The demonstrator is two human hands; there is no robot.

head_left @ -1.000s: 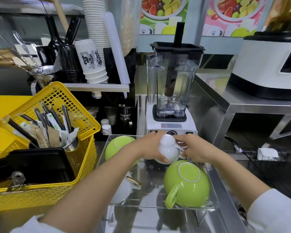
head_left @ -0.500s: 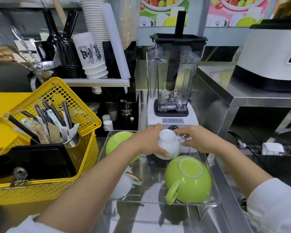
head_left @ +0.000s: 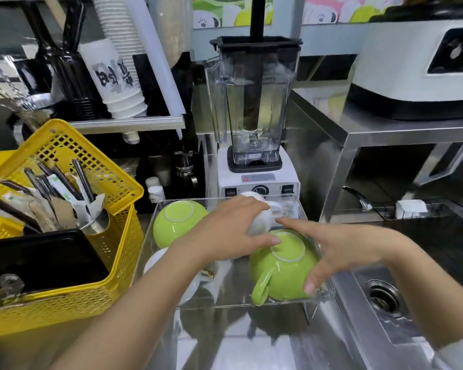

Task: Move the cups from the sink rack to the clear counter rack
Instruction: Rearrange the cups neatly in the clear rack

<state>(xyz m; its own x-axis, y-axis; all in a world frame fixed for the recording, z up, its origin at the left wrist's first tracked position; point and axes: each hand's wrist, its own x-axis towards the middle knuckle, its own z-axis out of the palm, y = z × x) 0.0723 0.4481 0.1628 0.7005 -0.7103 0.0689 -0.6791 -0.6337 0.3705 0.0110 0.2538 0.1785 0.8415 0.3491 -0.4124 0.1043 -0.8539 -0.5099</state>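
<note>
Nearest the camera, two bare forearms reach over the stainless steel counter (head_left: 265, 351) to the clear plastic counter rack (head_left: 278, 303), which stands on short legs. At the rack's near right lies an inverted lime-green ceramic cup (head_left: 281, 273), its handle pointing toward the viewer. The right hand (head_left: 342, 249) rests over this cup's right side, fingers (head_left: 309, 285) spread and loosely curved, holding nothing; the forefinger extends toward the small white cup. At the near left of the rack, a white cup with a gold-trimmed handle (head_left: 195, 284) lies largely hidden beneath the left forearm. The left hand (head_left: 225, 231) is closed around a small white ceramic cup (head_left: 259, 217) at the rack's middle rear, thumb tip reaching the green cup's base. Whether this white cup touches the rack floor cannot be determined. A second inverted lime-green cup (head_left: 175, 222) sits at the rear left. Left of the rack stands a yellow perforated plastic basket (head_left: 64, 303) containing utensils. Right of it, a steel sink basin (head_left: 385, 303) with drain. Behind the rack stands a white-based blender with clear jar (head_left: 254, 116).
</note>
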